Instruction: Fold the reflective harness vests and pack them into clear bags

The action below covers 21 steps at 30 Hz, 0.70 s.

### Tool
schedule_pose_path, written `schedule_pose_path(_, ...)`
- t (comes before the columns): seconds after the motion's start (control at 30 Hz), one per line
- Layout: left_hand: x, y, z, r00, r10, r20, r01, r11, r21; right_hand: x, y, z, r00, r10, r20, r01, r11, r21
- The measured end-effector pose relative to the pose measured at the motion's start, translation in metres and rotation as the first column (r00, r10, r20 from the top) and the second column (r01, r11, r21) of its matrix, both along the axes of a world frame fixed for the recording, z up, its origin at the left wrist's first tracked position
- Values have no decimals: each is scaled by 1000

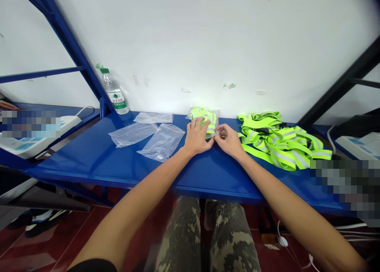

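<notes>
Right down at the bottom of the view, the knees in camouflage trousers (pixel 208 236) sit under the shelf edge, and 2 bare forearms reach out and meet in the middle. Here's the action: the left hand (pixel 196 136) is curled around the front of a clear zip-top bag (pixel 214 119), fingers closed on it, while the right hand (pixel 228 140) comes in from the side, thumb and forefinger pinched tight at the bag's lower corner. Both hands are gripping, and they're working right at that bag's edge. Packed inside is a bundle of neon-yellow reflective webbing (pixel 203 118), bulging against the plastic. The bag sits towards the back of a blue metal shelf (pixel 89 163), close to the wall, its thin red-lined edge showing on the right.

Over to the left, 3 flat, empty plastic bags (pixel 156 135) lie loose on the shelf, apart from the hands. Over to the right, a big tangled heap of neon-yellow reflective vests (pixel 285 141) with grey stripes sits just beside the right hand. Further back on the left, a plastic water bottle with a green cap (pixel 114 92) leans by the blue upright, and behind everything runs a scuffed white wall (pixel 208 46).
</notes>
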<state>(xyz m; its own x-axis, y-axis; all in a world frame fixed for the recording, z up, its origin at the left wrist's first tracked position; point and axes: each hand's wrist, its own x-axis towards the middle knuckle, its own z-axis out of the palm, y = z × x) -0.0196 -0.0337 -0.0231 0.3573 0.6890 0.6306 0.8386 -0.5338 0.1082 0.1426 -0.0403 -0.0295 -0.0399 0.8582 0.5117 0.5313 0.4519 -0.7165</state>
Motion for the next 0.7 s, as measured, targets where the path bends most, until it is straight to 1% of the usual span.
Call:
schedule_pose_path(0.1, 0, 5, -6, 995, -56, -83, 54, 998, -29, 2, 3, -2, 998, 18, 60, -18, 1000, 0)
schedule_pose_path(0.23, -1, 9, -9, 987, -49, -150, 35, 995, -95, 3, 5, -2, 981, 20, 191, -27, 999, 32)
schedule_pose_path(0.4, -3, 7, -1, 980, -29, -199, 11, 996, -92, 4, 3, 5, 960, 16, 278, -48, 993, 107)
schedule_pose_path(0.53, -5, 6, 4, 970, -37, -239, 14, 995, -97, 5, -1, 9, 950, 3, 313, -40, 993, 110)
schedule_pose_path(0.7, -4, 9, 4, 979, -18, -201, 0, 996, -93, 1, -7, 13, 938, 7, 346, -39, 995, 86)
